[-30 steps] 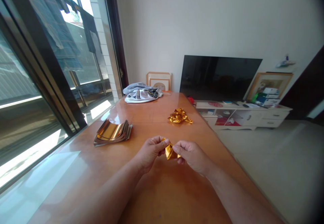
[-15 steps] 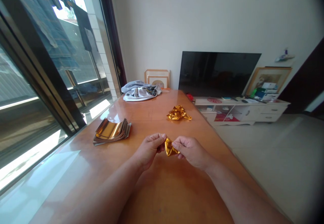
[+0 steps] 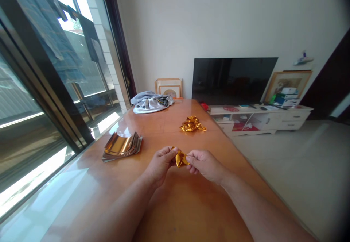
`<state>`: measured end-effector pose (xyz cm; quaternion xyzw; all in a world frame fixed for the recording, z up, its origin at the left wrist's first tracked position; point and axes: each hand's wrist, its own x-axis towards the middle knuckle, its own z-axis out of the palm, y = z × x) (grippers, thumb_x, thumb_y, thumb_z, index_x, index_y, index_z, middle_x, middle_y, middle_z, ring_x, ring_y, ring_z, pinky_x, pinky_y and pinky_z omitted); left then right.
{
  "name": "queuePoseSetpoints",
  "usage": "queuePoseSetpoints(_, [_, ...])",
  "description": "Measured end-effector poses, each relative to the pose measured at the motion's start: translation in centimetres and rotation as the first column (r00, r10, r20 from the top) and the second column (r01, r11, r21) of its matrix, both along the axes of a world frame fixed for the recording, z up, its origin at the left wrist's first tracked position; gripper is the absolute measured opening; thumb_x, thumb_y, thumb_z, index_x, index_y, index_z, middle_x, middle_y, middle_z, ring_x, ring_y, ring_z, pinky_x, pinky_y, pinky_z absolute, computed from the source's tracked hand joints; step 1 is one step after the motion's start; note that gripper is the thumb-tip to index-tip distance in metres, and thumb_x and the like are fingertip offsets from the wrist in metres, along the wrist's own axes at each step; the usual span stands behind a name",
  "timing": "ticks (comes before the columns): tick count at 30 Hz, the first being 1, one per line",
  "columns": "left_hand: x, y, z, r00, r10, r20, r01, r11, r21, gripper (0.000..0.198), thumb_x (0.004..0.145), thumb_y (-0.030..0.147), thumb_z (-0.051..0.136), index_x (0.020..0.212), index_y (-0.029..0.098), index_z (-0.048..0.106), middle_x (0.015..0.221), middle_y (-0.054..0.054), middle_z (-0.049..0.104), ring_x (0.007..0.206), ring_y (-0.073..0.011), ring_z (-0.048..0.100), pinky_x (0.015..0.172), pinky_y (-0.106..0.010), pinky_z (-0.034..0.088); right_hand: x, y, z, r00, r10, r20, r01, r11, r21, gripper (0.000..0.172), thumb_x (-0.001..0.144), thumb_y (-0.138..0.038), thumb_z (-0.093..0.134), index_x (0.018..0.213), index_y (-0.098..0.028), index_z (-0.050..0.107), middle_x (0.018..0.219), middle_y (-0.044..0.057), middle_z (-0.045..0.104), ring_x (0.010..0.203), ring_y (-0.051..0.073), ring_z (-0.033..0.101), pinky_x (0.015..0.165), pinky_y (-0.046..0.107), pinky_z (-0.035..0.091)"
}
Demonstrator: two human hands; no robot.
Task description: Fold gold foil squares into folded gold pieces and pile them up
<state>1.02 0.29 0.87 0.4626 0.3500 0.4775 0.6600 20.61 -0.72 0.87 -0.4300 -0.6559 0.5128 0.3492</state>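
Observation:
Between my two hands is a small folded piece of gold foil paper (image 3: 180,159), shiny and creased. My left hand (image 3: 163,162) pinches its left end between thumb and fingers. The right end is gripped by my right hand (image 3: 202,163), thumb on top. Beyond my hands lies a heap of folded gold foil pieces (image 3: 192,124). To the left, a stack of curved gold foil sheets (image 3: 122,146) rests on the brown table (image 3: 175,202).
A bundle of grey cloth (image 3: 151,102) sits at the table's far end, before framed pictures (image 3: 169,88). Beyond the right edge stand a large television (image 3: 233,81) and a white cabinet (image 3: 269,121). A glass sliding door (image 3: 54,88) runs along the left.
The foil piece has shifted slightly left and shows a different shape. More of it now lies under my left thumb. The view has tilted up a little.

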Motion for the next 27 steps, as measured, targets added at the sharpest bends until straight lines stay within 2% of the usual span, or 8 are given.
queuePoseSetpoints(9, [0.01, 0.02, 0.26, 0.992, -0.011, 0.124, 0.02, 0.997, -0.074, 0.032, 0.081, 0.043, 0.075, 0.078, 0.013, 0.064, 0.073, -0.004, 0.066, 0.066, -0.014, 0.061, 0.068, -0.027, 0.048, 0.14, -0.36, 0.79, 0.999, 0.033, -0.015, -0.032, 0.999, 0.023, 0.042, 0.092, -0.058, 0.055, 0.084, -0.017, 0.06, 0.073, 0.002, 0.068, 0.06, 0.012, 0.06, 0.059, 0.024, 0.047])
queuePoseSetpoints(15, [-0.02, 0.09, 0.04, 0.991, 0.002, 0.134, 0.011, 0.995, -0.099, 0.03, 0.083, 0.042, 0.074, 0.083, 0.013, 0.064, 0.078, -0.005, 0.068, 0.069, -0.0139, 0.063, 0.068, -0.026, 0.049, 0.28, -0.26, 0.78, 0.998, 0.061, -0.03, -0.061, 0.998, -0.001, 0.038, 0.093, -0.055, 0.054, 0.089, -0.017, 0.06, 0.075, 0.001, 0.067, 0.06, 0.011, 0.058, 0.06, 0.023, 0.045])
queuePoseSetpoints(21, [-0.43, 0.25, -0.07, 0.997, 0.047, 0.061, -0.033, 0.978, -0.208, 0.024, 0.083, 0.036, 0.075, 0.086, 0.016, 0.063, 0.074, 0.0, 0.067, 0.06, -0.0079, 0.06, 0.049, -0.016, 0.039, 0.24, 0.14, 0.3, 0.996, -0.009, 0.093, 0.005, 0.999, 0.047, 0.031, 0.093, -0.046, 0.053, 0.086, -0.018, 0.061, 0.067, -0.001, 0.065, 0.055, 0.01, 0.056, 0.054, 0.022, 0.041])
queuePoseSetpoints(23, [-0.46, 0.23, 0.06, 0.995, 0.041, 0.096, -0.017, 0.972, -0.233, 0.018, 0.085, 0.03, 0.073, 0.088, 0.015, 0.064, 0.08, -0.002, 0.069, 0.063, -0.0084, 0.063, 0.052, -0.015, 0.045, 0.21, 0.2, 0.24, 0.992, -0.023, 0.123, 0.012, 0.996, 0.084, 0.029, 0.093, -0.045, 0.053, 0.084, -0.018, 0.061, 0.064, -0.002, 0.064, 0.053, 0.011, 0.055, 0.053, 0.022, 0.041])
queuePoseSetpoints(27, [-0.37, 0.07, 0.4, 0.986, 0.019, 0.165, 0.026, 0.963, -0.267, 0.011, 0.089, 0.023, 0.068, 0.092, 0.013, 0.066, 0.096, -0.01, 0.073, 0.08, -0.0146, 0.071, 0.068, -0.021, 0.058, 0.23, 0.19, 0.17, 0.989, -0.041, 0.144, 0.024, 0.993, 0.117, 0.027, 0.094, -0.043, 0.052, 0.084, -0.019, 0.06, 0.063, -0.003, 0.063, 0.053, 0.011, 0.055, 0.053, 0.021, 0.04])
